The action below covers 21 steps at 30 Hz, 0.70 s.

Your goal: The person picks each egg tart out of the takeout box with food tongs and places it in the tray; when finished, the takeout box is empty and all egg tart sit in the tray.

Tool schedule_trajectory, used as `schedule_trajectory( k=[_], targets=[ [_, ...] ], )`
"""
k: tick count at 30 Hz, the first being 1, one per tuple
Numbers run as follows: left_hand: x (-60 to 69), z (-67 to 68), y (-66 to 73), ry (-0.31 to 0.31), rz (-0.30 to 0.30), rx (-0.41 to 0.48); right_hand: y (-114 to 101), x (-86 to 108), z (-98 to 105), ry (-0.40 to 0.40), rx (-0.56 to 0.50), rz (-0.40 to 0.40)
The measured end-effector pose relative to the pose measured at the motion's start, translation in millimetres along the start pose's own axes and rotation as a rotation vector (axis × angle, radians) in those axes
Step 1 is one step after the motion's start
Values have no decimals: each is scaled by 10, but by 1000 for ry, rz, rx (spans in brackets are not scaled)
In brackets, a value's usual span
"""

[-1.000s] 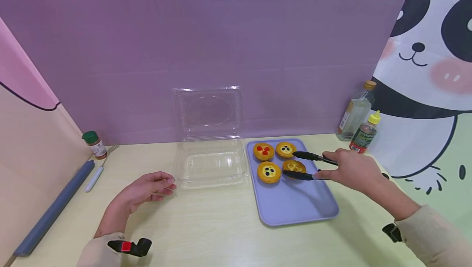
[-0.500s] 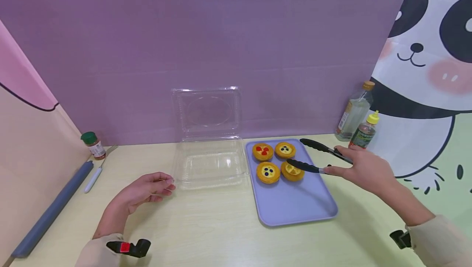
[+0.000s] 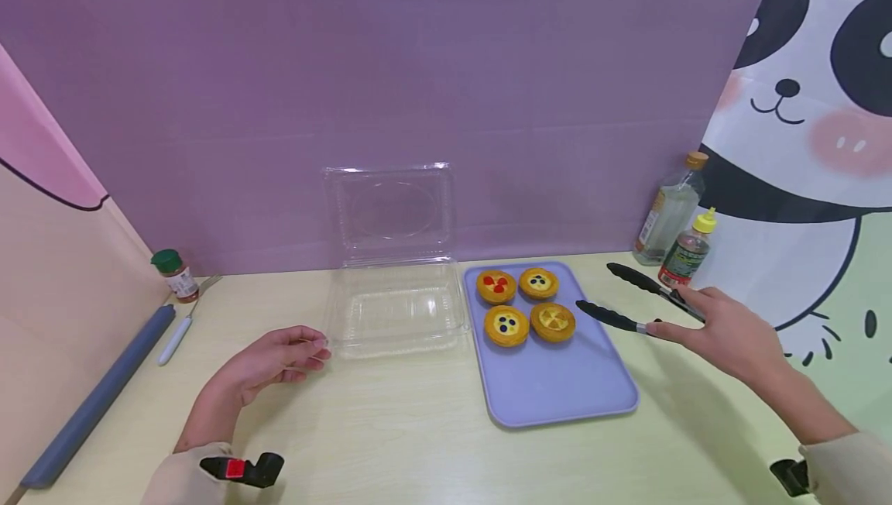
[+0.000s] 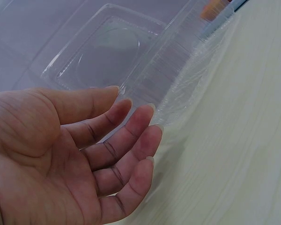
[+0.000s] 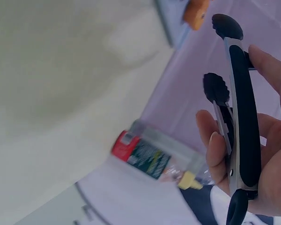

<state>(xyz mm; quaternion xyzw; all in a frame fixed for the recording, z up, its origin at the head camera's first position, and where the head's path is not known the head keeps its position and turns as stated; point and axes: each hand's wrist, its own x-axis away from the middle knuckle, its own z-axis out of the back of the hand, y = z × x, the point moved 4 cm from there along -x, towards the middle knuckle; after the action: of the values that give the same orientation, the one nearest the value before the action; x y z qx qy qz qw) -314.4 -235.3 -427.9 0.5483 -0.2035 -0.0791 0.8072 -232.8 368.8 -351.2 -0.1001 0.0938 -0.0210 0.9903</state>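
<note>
My right hand (image 3: pixel 732 338) grips a pair of black-tipped tongs (image 5: pixel 243 112) whose arms are spread with nothing between them. The tongs hover over the right edge of a lavender tray (image 3: pixel 557 381). On the tray sit several egg tarts: one with red toppings (image 3: pixel 496 286), two with dark berries (image 3: pixel 539 283) and one with yellow wedges (image 3: pixel 553 322). My left hand (image 3: pixel 275 362), fingers loosely bent, stays beside the left edge of a clear plastic clamshell container (image 3: pixel 400 307), its lid raised. In the left wrist view, the thumb tip is close to the container; contact cannot be told.
A tall bottle (image 3: pixel 670 214) and a yellow-capped bottle (image 3: pixel 686 253) stand behind my right hand. At the left are a green-lidded jar (image 3: pixel 177 276), a fork (image 3: pixel 177 334) and a long blue roll (image 3: pixel 101 396). A purple backdrop (image 3: pixel 418 63) rises behind the table.
The tongs have lifted off the yellow-wedge tart and moved right, away from the tarts, their arms spreading wider. My left hand and the tarts have stayed in place.
</note>
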Motion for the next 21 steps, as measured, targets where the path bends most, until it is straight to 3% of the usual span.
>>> schedule_trajectory(
  k=[13, 21],
  targets=[
    [-10, 5, -24, 1, 4, -1, 493, 19, -206, -53, -3, -48],
    [-1, -2, -7, 5, -3, -5, 599, -28, -389, -76, -13, -64]
  ],
)
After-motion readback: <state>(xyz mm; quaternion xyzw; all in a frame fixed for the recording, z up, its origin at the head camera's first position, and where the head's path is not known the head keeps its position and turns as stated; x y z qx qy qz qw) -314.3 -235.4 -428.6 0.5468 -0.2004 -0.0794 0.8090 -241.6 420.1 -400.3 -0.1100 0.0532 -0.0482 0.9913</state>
